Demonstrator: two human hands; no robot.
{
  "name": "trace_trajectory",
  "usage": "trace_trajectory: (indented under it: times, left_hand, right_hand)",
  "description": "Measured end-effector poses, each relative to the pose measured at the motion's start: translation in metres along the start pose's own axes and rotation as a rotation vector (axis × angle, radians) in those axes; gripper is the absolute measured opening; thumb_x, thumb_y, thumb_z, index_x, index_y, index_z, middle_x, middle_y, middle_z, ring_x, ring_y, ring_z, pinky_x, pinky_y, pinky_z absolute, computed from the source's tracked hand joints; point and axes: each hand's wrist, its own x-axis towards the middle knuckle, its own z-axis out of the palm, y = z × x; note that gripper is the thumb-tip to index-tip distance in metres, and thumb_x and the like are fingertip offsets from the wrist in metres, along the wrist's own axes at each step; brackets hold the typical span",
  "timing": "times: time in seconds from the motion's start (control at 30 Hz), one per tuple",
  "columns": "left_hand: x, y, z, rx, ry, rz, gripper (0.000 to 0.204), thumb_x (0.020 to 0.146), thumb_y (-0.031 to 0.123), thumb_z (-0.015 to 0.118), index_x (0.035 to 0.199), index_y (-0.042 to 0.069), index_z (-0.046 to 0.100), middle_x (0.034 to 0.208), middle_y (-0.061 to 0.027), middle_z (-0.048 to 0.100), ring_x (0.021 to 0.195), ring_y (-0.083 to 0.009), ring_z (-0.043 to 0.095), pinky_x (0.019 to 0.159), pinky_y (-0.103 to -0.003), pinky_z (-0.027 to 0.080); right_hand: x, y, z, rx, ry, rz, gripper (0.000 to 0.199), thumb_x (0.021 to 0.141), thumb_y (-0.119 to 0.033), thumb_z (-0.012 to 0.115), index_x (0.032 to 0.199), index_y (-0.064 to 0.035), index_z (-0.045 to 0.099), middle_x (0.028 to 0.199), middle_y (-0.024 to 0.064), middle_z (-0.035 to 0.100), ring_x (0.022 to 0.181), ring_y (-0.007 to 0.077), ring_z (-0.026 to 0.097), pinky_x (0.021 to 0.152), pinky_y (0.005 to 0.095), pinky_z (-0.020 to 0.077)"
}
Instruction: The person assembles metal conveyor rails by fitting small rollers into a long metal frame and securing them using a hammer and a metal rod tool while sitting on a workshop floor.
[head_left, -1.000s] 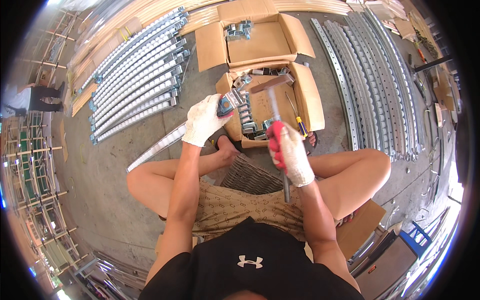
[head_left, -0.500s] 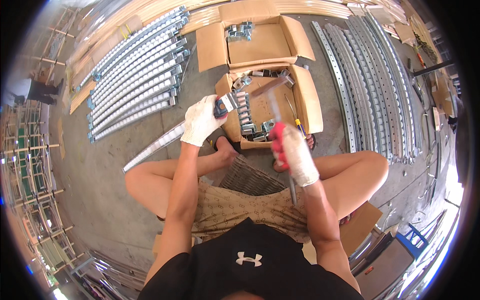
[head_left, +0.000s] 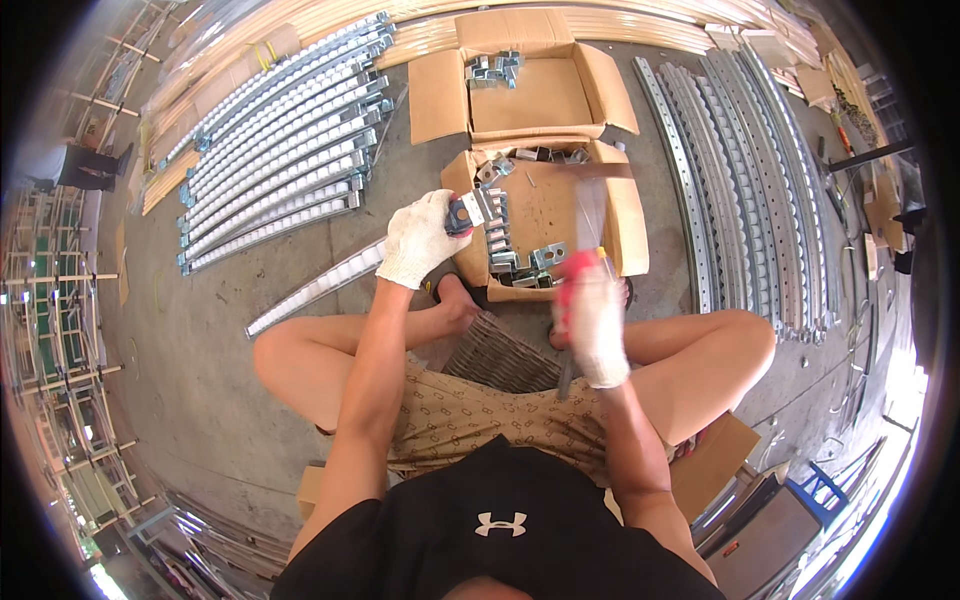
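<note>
My left hand (head_left: 420, 238), in a white work glove, is closed around the end of a roller track (head_left: 325, 290), a metal channel with white rollers slanting down to the left. A metal bracket (head_left: 470, 211) sits on the track's end, above the left edge of the near cardboard box (head_left: 622, 200). My right hand (head_left: 597, 335), in a white and red glove, grips a hammer (head_left: 592, 205) and is smeared by motion. The hammer's blurred head is over the box's right part, apart from the bracket. Loose metal brackets (head_left: 497, 222) line the box's left side.
Beyond stands a second open cardboard box (head_left: 437, 100) with a few brackets in it. Finished-looking roller tracks (head_left: 280, 155) lie at left; metal rails and roller tracks (head_left: 745, 190) lie at right. A woven seat or mat (head_left: 505, 355) shows between my legs.
The hammer and my right hand have swung to the right, away from the bracket. My left hand still holds the track; its place in the picture has shifted slightly right.
</note>
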Motion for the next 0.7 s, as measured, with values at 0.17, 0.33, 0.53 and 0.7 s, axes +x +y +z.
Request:
trace_trajectory:
  times: [0.17,0.33,0.53,0.7]
  left_hand:
    - [-0.001,-0.002,-0.016,-0.053,0.021,-0.028,0.045,0.077,0.036,0.082,0.112,0.010,0.071,0.106,-0.0149,0.074,0.097,-0.0347,0.073,0.084,-0.045,0.059]
    - [-0.011,0.006,-0.037,-0.097,-0.120,-0.088,0.039,0.077,0.040,0.080,0.103,0.013,0.071,0.099,-0.0151,0.072,0.092,-0.0365,0.072,0.084,-0.048,0.058]
    - [0.008,0.020,-0.012,-0.105,-0.170,0.057,0.078,0.069,0.037,0.091,0.131,0.005,0.054,0.116,-0.0182,0.063,0.097,-0.0417,0.072,0.081,-0.049,0.060]
    - [-0.030,-0.009,-0.044,-0.183,-0.192,0.091,0.085,0.067,0.030,0.091,0.138,0.005,0.051,0.124,-0.0217,0.064,0.100,-0.0386,0.072,0.083,-0.049,0.059]
  right_hand:
    - [0.028,0.065,0.007,-0.303,-0.119,-0.048,0.029,0.109,-0.034,0.047,0.104,-0.0083,0.060,0.066,-0.0017,0.052,0.047,0.0086,0.047,0.038,0.0263,0.0367]
    - [0.015,-0.024,0.021,-0.104,-0.038,0.099,0.033,0.106,-0.032,0.059,0.116,-0.0022,0.066,0.069,-0.0013,0.058,0.045,0.0048,0.045,0.039,0.0232,0.0337]
    - [0.080,-0.011,0.061,0.110,-0.138,0.063,0.043,0.091,-0.044,0.078,0.107,-0.0056,0.065,0.061,-0.0055,0.049,0.041,0.0037,0.039,0.033,0.0230,0.0282]
    - [0.077,-0.004,0.059,0.069,-0.202,0.090,0.039,0.093,-0.038,0.076,0.109,-0.0063,0.063,0.062,-0.0051,0.050,0.041,0.0035,0.038,0.033,0.0222,0.0274]
